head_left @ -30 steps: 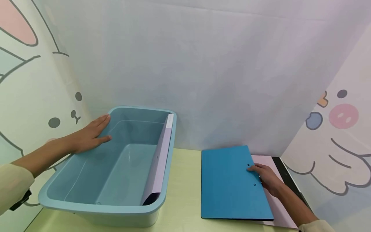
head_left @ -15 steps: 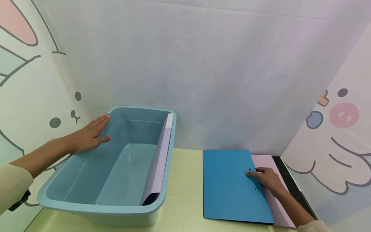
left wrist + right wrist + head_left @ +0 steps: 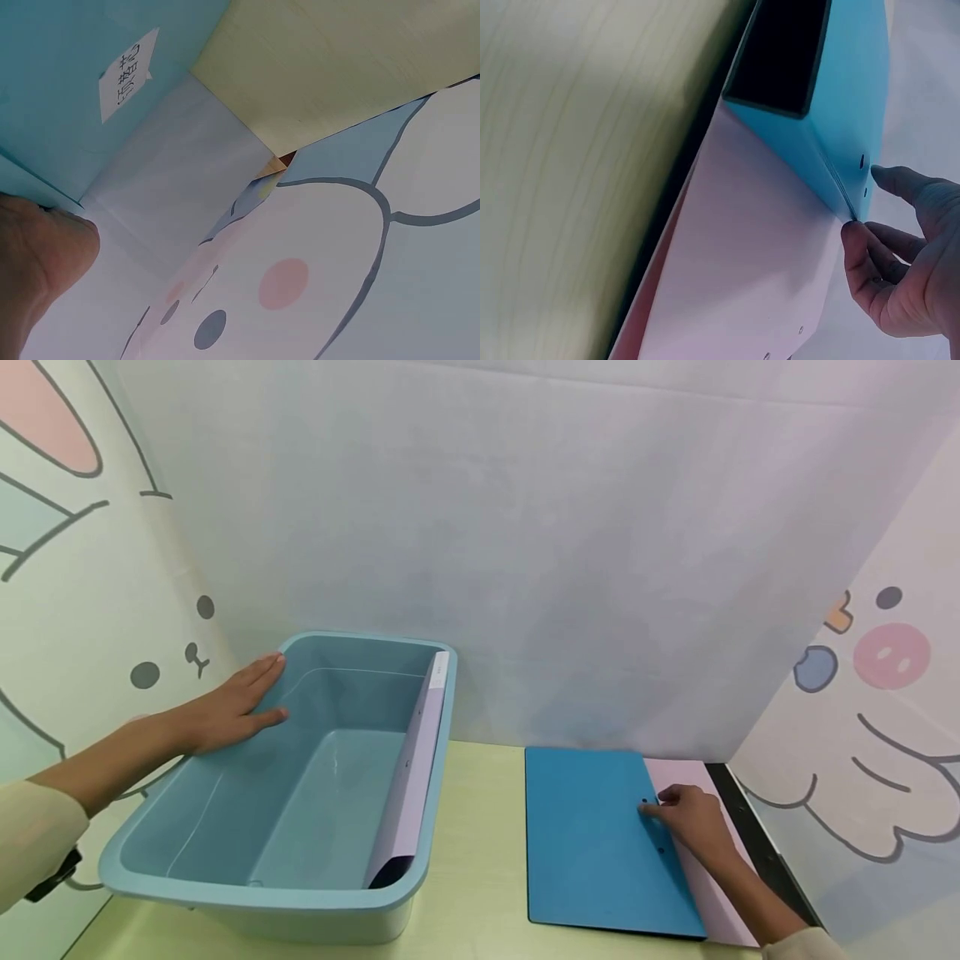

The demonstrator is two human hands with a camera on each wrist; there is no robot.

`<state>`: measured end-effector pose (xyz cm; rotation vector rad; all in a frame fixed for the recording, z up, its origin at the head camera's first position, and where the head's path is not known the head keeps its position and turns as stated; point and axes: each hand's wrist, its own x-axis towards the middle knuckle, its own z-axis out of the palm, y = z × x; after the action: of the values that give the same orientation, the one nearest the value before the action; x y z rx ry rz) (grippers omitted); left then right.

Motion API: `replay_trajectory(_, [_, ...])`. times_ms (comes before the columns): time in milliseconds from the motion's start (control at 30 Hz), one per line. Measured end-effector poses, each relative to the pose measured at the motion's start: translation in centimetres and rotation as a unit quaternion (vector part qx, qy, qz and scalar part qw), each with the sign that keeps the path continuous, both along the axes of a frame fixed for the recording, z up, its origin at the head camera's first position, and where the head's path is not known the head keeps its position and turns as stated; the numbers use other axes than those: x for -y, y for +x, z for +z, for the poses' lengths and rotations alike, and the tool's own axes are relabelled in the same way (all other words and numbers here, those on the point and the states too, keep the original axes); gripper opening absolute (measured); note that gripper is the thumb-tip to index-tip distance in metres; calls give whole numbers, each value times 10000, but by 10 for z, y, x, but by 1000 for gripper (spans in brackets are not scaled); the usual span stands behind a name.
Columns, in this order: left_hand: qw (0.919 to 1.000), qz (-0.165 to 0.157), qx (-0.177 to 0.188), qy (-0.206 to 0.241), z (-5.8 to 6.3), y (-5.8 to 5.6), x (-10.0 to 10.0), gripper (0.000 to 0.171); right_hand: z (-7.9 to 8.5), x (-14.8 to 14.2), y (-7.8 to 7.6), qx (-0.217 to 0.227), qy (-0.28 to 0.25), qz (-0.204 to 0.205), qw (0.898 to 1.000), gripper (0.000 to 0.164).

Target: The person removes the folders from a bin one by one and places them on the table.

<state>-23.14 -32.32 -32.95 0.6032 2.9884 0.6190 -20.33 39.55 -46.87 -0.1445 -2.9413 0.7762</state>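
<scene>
A blue binder (image 3: 592, 843) lies on a pink binder (image 3: 720, 906) at the right of the table. At the blue binder's right edge is my right hand (image 3: 697, 827), its thumb over the cover by the small holes. In the right wrist view, that hand's bent fingers (image 3: 862, 240) meet the cover's edge, pinching it. A light blue plastic tub (image 3: 270, 900) stands at the left. My left hand (image 3: 225, 710) rests on its left rim with straight fingers. Inside, a lilac binder (image 3: 412, 777) leans on edge along the right wall.
A black strip (image 3: 757, 827) runs along the right side of the pink binder. Pale grey cloth (image 3: 487, 552) hangs behind the yellow-green table (image 3: 480, 860). Cartoon-printed panels flank both sides. A handwritten label (image 3: 127, 75) is on the tub's outside.
The blue binder's far right corner has come down, and the binder now lies flatter and straighter on the pink one. My right hand has shifted slightly along its edge. The left hand stays put.
</scene>
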Motion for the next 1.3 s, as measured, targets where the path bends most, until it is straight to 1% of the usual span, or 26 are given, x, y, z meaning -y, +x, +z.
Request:
replay_trajectory(200, [10000,-17,11,-4,0,-1,0,100,-2,8,1,-240,70,45,9997,52])
replay_trajectory(333, [10000,-42,5,-6,0,-2,-1,100,-6,16,0,-390,90,174,9990,46])
replay_trajectory(467, [10000,-46,15,5,0,-3,-1,100,-10,29,-1,-656,105,464,9967,45])
replay_trajectory(600, [10000,-54,22,3,0,-4,-2,100,-11,44,-3,-936,-6,849,9920,46])
replay_trajectory(700, [10000,-57,22,10,0,-4,-2,100,-12,58,-5,-990,-54,1190,9879,48])
replay_trajectory(767, [10000,-56,21,16,-1,-5,-3,100,-13,68,-7,-928,-15,1440,9852,49])
replay_trajectory(933, [10000,-64,41,56,-1,-4,-3,100,-20,93,-11,-628,373,1989,9773,54])
replay_trajectory(1067, [10000,-49,40,50,-1,-4,-3,101,-24,111,-12,-201,525,2387,9695,67])
replay_trajectory(1200, [10000,-40,25,58,-1,-4,-3,100,-27,123,-11,250,468,2539,9658,80])
replay_trajectory(1300, [10000,-48,8,73,-1,-4,-4,100,-30,126,-10,368,472,2585,9642,84])
